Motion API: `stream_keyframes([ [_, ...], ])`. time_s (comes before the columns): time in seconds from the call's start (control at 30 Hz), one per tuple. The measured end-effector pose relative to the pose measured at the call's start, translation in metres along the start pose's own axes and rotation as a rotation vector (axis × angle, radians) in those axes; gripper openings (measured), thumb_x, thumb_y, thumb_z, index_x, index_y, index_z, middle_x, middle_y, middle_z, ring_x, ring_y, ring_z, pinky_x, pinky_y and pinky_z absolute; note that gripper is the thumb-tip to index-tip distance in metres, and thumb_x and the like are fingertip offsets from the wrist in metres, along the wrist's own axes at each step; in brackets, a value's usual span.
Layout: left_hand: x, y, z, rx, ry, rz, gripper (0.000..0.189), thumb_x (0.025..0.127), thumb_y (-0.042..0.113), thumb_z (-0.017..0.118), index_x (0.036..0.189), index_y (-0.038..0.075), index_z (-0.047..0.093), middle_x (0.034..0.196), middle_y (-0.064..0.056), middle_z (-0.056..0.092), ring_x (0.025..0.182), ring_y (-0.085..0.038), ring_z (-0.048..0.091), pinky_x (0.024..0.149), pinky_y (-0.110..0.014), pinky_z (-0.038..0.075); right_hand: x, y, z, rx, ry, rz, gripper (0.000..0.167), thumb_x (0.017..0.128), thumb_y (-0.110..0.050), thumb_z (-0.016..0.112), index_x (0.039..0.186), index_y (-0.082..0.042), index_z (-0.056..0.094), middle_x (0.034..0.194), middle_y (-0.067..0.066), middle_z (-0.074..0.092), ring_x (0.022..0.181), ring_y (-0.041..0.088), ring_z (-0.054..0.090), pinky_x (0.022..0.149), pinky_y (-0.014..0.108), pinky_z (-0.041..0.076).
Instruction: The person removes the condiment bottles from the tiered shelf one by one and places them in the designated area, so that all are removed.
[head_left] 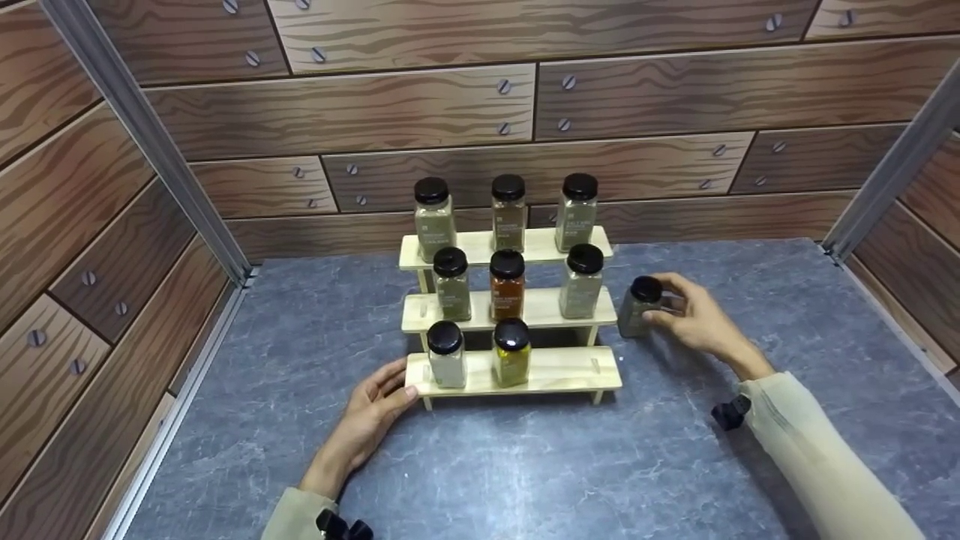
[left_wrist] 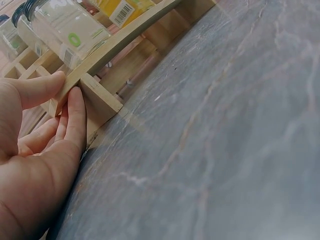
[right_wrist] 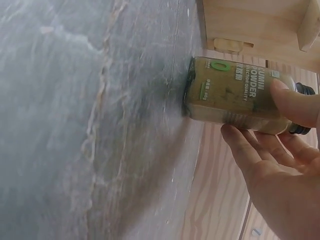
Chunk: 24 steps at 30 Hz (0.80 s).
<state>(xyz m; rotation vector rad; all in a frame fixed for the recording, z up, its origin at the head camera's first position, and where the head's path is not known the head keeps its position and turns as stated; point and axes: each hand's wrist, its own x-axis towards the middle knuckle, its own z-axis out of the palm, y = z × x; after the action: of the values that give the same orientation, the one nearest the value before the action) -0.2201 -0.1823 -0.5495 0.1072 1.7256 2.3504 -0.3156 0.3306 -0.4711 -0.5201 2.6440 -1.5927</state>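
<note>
A three-tier wooden spice rack [head_left: 559, 369] stands on the table, bearing several black-lidded spice jars. My left hand [head_left: 373, 411] pinches the left end of its lowest shelf, thumb above and fingers below, as the left wrist view shows. To the right of the rack, my right hand [head_left: 697, 319] holds a jar of cumin powder [right_wrist: 232, 92] between thumb and fingers. This jar is upright, its base at the tabletop. On the lowest shelf are a pale jar [head_left: 448, 366] at the left and a yellow jar [head_left: 513, 364] near the middle; its right part is bare.
The middle shelf carries three jars, among them an orange-red jar [head_left: 508, 294]. Three more, including a green jar [head_left: 434, 225], line the top shelf. Wood-patterned panels [head_left: 420, 105] and metal posts [head_left: 150, 127] enclose the grey marbled table [head_left: 525, 465].
</note>
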Motion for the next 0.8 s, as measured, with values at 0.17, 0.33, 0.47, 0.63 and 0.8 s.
stream_keyframes([
  [0.17, 0.000, 0.001, 0.001, 0.000, 0.002, 0.000, 0.072, 0.100, -0.002, 0.066, 0.161, -0.012, 0.029, 0.159, -0.033, 0.040, 0.131, -0.020, 0.059, 0.113, -0.031, 0.054, -0.002, -0.014, -0.004, -0.023, 0.051, -0.057, 0.063, 0.093, 0.010, 0.073, 0.149, 0.013, 0.045, 0.150, 0.035, 0.051, 0.141, 0.053, 0.050, 0.111, 0.017, 0.047],
  [0.33, -0.001, 0.001, 0.000, 0.004, 0.006, 0.002, 0.072, 0.099, -0.003, 0.066, 0.160, -0.013, 0.030, 0.158, -0.033, 0.042, 0.129, -0.020, 0.060, 0.113, -0.031, 0.054, -0.010, -0.035, -0.006, -0.119, 0.141, -0.143, 0.057, 0.094, 0.000, 0.079, 0.146, 0.006, 0.055, 0.145, 0.027, 0.062, 0.136, 0.039, 0.060, 0.109, 0.010, 0.046],
  [0.47, -0.002, 0.001, 0.000, 0.001, 0.006, 0.003, 0.072, 0.099, -0.003, 0.065, 0.160, -0.013, 0.029, 0.159, -0.033, 0.040, 0.129, -0.020, 0.061, 0.113, -0.031, 0.054, -0.018, -0.052, -0.003, -0.131, 0.181, -0.218, 0.054, 0.093, -0.002, 0.081, 0.143, 0.003, 0.060, 0.140, 0.023, 0.066, 0.128, 0.017, 0.065, 0.107, 0.009, 0.048],
  [0.63, -0.003, 0.002, 0.000, 0.021, -0.008, 0.008, 0.072, 0.101, 0.000, 0.066, 0.161, -0.013, 0.028, 0.161, -0.034, 0.038, 0.132, -0.021, 0.058, 0.113, -0.029, 0.053, -0.027, -0.076, 0.007, -0.120, 0.187, -0.267, 0.051, 0.091, -0.002, 0.083, 0.139, 0.001, 0.064, 0.133, 0.020, 0.070, 0.120, 0.007, 0.066, 0.106, 0.011, 0.050],
  [0.8, -0.003, 0.002, 0.001, 0.024, -0.013, 0.008, 0.072, 0.102, 0.002, 0.066, 0.161, -0.012, 0.028, 0.161, -0.034, 0.038, 0.134, -0.021, 0.057, 0.113, -0.028, 0.053, -0.033, -0.094, 0.021, -0.100, 0.173, -0.297, 0.054, 0.087, 0.002, 0.086, 0.136, 0.002, 0.066, 0.130, 0.014, 0.073, 0.118, 0.009, 0.068, 0.106, 0.015, 0.053],
])
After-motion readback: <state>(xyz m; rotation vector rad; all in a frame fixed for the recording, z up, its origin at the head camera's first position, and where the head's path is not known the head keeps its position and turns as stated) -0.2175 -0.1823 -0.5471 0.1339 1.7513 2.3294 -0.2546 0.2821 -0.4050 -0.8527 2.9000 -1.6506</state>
